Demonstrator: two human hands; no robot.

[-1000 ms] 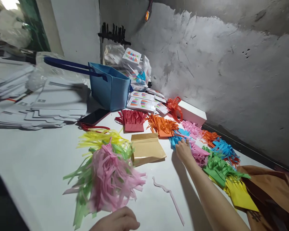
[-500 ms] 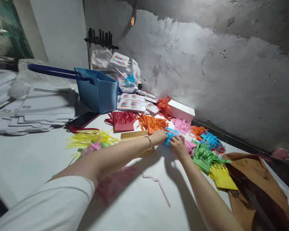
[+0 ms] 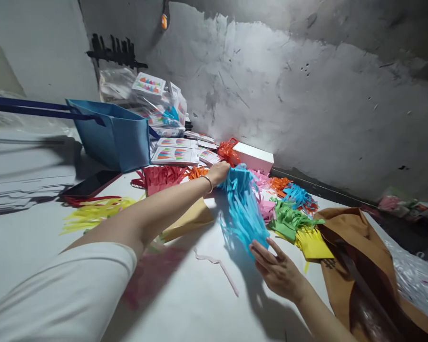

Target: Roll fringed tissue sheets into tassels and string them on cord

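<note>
A blue tissue-paper tassel (image 3: 243, 204) hangs stretched out above the white table, its cut strips fanning toward me. My left hand (image 3: 220, 173), with a bracelet at the wrist, is closed on the tassel's far upper end. At the lower end of the strips is my right hand (image 3: 276, 270), fingers stretched and apart, touching or just beside the tips. Under my left forearm lies a tan paper piece (image 3: 187, 221). Close behind the left hand are a red tassel (image 3: 164, 178) and an orange tassel (image 3: 197, 172), partly covered.
Green (image 3: 288, 219) and yellow tassels (image 3: 313, 242) lie to the right, beside a brown cloth bag (image 3: 345, 228). A blue tote bag (image 3: 128, 142), a phone (image 3: 92, 184) and printed packs (image 3: 174, 154) stand or lie left. A white box (image 3: 253, 156) sits by the wall. A pale strip (image 3: 221, 268) lies in front.
The blue tassel, bunched under both hands before, is now lifted and spread long. My left hand moved up and away, my right hand nearer and opened. The view shifted right.
</note>
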